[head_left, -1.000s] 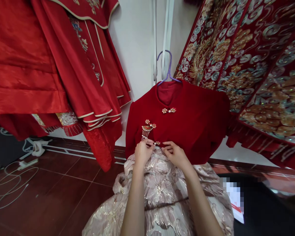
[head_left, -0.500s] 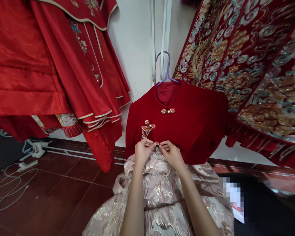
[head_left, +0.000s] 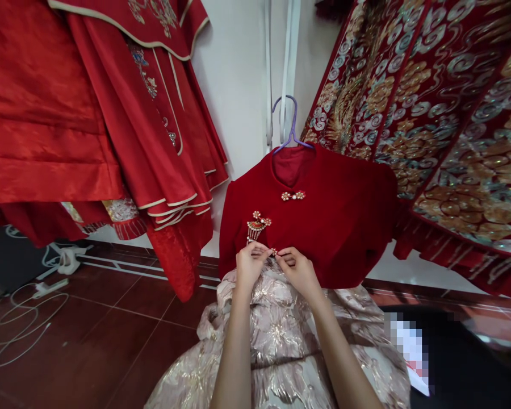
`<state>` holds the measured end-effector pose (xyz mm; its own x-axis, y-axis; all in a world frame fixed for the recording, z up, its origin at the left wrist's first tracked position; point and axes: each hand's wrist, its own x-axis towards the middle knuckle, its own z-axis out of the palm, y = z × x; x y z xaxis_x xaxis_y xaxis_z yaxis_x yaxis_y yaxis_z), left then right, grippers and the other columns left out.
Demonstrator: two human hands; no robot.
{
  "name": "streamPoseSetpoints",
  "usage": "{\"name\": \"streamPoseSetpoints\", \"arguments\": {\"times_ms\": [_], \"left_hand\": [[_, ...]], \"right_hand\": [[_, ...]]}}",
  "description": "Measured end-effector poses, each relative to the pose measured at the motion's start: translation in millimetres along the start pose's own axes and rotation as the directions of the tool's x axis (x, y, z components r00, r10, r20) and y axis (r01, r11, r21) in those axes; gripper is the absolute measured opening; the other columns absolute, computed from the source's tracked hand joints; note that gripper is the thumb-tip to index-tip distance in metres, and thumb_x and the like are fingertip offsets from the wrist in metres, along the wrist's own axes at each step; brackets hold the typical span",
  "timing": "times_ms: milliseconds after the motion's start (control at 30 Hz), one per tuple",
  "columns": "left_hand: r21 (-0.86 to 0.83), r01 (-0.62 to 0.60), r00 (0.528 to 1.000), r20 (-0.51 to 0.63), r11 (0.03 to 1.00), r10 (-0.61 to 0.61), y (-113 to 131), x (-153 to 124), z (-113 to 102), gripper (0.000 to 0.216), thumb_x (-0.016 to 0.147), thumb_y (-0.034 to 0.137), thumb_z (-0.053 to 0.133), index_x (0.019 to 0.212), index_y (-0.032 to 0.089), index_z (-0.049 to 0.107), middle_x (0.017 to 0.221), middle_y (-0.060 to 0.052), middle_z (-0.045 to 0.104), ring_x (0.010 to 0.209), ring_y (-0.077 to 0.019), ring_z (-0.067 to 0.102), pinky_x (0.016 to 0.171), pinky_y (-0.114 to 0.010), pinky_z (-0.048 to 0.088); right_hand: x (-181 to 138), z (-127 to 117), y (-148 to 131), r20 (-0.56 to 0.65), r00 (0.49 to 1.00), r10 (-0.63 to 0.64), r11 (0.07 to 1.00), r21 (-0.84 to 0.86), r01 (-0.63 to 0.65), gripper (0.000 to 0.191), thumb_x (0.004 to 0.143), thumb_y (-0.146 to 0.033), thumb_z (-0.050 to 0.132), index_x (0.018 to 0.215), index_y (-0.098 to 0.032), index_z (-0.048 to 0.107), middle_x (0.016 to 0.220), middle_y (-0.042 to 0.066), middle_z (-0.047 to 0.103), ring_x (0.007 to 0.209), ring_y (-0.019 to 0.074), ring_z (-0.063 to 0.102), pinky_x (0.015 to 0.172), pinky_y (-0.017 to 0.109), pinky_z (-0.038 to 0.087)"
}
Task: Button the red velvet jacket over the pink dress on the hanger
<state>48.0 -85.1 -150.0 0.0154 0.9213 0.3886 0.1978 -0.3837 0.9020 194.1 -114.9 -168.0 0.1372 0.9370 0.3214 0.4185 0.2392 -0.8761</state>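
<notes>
A dark red velvet jacket [head_left: 327, 227] hangs from a purple hanger [head_left: 293, 122] over a pale pink and gold floral skirt [head_left: 276, 332]. At the jacket's lower front edge is a small flower-shaped clasp [head_left: 274, 251]. My left hand [head_left: 251, 264] pinches the clasp's left side, and my right hand [head_left: 298, 272] pinches its right side. Fingertips partly cover it, so I cannot tell if its halves are joined. A fan-shaped brooch with beaded tassels [head_left: 256, 228] sits just above my left hand. Higher up, another flower clasp [head_left: 293, 196] spans the neck opening.
Bright red garments with cream piping [head_left: 162, 142] hang on the left. An embroidered, sequined red garment [head_left: 443, 130] hangs on the right. White cables [head_left: 29, 318] lie on the tiled floor [head_left: 111, 341]. A black surface [head_left: 464, 363] with a pixelated white item stands at lower right.
The whole view has shifted slightly, so the garments appear a little lower and further right. Both hands keep their pinch at the lower clasp.
</notes>
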Motion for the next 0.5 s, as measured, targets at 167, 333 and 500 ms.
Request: {"name": "streamPoseSetpoints", "arguments": {"times_ms": [167, 333, 500], "left_hand": [[-0.196, 0.207, 0.976, 0.117, 0.959, -0.186, 6, -2, 0, 0.031, 0.068, 0.042, 0.073, 0.075, 0.012, 0.068, 0.072, -0.007, 0.070, 0.063, -0.0134, 0.064, 0.065, -0.026, 0.053], [-0.340, 0.354, 0.933, 0.190, 0.871, -0.305, 11, 6, -2, 0.038, 0.075, 0.048, 0.066, 0.077, 0.010, 0.070, 0.069, -0.007, 0.069, 0.056, -0.0102, 0.061, 0.060, -0.023, 0.053], [-0.601, 0.258, 0.952, 0.024, 0.756, -0.305, 15, 33, 6, 0.026, 0.076, 0.031, 0.070, 0.094, 0.013, 0.070, 0.100, -0.010, 0.071, 0.087, -0.0137, 0.067, 0.085, -0.028, 0.053]], "right_hand": [[0, -3, -2, -0.026, 1.000, 0.000, 0.998, 0.056, 0.002, 0.034, 0.075, -0.052, 0.063, 0.081, -0.020, 0.057, 0.072, 0.004, 0.068, 0.064, 0.0170, 0.065, 0.061, 0.027, 0.051], [1, -14, -9, 0.062, 0.997, 0.045, 0.973, 0.224, -0.058, 0.042, 0.074, -0.060, 0.061, 0.076, -0.018, 0.057, 0.060, 0.002, 0.062, 0.052, 0.0147, 0.058, 0.051, 0.025, 0.047], [-4, -40, -27, 0.235, 0.972, 0.013, 0.933, 0.346, -0.096, 0.039, 0.077, -0.056, 0.061, 0.077, -0.018, 0.058, 0.059, -0.001, 0.057, 0.052, 0.0111, 0.052, 0.052, 0.022, 0.043]]}}
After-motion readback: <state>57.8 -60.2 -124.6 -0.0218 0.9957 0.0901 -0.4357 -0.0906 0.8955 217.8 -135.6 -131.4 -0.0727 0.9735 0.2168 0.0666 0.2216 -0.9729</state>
